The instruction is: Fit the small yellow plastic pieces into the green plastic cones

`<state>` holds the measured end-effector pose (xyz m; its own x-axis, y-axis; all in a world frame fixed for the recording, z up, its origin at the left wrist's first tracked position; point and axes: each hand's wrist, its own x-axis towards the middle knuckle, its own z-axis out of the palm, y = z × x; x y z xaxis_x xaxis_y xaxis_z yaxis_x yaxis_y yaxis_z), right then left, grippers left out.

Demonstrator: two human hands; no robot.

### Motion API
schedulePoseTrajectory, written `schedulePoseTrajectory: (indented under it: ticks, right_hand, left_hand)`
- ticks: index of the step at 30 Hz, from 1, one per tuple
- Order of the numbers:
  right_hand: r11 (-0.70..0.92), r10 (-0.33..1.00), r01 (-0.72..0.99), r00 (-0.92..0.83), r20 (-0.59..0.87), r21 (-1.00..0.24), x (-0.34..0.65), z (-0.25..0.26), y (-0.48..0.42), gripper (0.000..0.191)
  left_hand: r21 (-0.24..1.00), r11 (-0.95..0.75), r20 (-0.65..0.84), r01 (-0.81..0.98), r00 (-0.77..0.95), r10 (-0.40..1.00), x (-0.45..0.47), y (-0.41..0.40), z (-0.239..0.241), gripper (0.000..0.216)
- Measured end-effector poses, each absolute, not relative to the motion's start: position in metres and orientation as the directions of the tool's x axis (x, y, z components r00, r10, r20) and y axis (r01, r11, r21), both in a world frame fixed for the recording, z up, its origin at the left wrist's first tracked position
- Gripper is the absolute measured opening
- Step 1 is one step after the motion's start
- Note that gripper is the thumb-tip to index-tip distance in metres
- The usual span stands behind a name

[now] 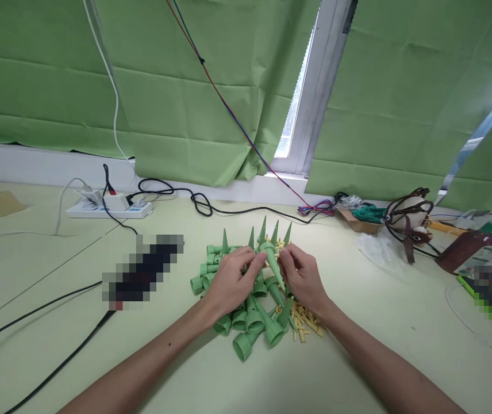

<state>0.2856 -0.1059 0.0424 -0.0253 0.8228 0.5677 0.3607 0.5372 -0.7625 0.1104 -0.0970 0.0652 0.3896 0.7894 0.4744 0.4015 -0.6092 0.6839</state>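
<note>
My left hand (235, 280) is closed with thumb and fingers around the wide end of a green plastic cone (275, 267), whose tip points down and toward me. Just right of that cone, my right hand (304, 275) is pinched shut; what it holds, if anything, is hidden by its fingers. Under and around both hands lie several more green cones (254, 319) with hollow round ends, and some stand point up behind the hands. Small pale-yellow plastic pegs (304, 325) form a loose heap below my right hand, with others partly visible behind the fingers.
A white power strip (110, 208) with plugs stands at the back left, and a black cable (246, 210) runs along the wall. A blurred dark device (145, 273) lies to the left. Clear plastic bags (379, 250), a small cardboard box (360, 221) and other clutter are at right.
</note>
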Motion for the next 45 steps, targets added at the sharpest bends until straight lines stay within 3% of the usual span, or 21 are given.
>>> schedulePoseTrajectory:
  ticks: [7, 22, 33, 40, 45]
  right_hand:
    - [0.54, 0.831, 0.353, -0.082, 0.549, -0.764, 0.285, 0.045, -0.108, 0.037]
    - [0.541, 0.84, 0.285, -0.128, 0.527, -0.792, 0.288, 0.042, -0.107, 0.033]
    - [0.548, 0.834, 0.31, -0.129, 0.536, -0.777, 0.288, 0.038, -0.106, 0.047]
    - [0.561, 0.826, 0.307, -0.151, 0.543, -0.769, 0.286, 0.04, -0.107, 0.047]
    - [0.544, 0.835, 0.339, -0.127, 0.535, -0.768, 0.285, 0.041, -0.108, 0.047]
  left_hand:
    - [0.715, -0.576, 0.433, 0.397, 0.396, 0.81, 0.11, -0.098, 0.067, 0.042]
    - [0.69, -0.624, 0.493, 0.365, 0.395, 0.776, 0.108, -0.1, 0.07, 0.025]
    - [0.604, -0.737, 0.576, 0.305, 0.472, 0.667, 0.108, -0.097, 0.062, 0.01]
    - [0.463, -0.818, 0.617, 0.342, 0.538, 0.575, 0.105, -0.095, 0.056, 0.03]
    - [0.533, -0.758, 0.596, 0.376, 0.469, 0.652, 0.108, -0.095, 0.054, 0.026]
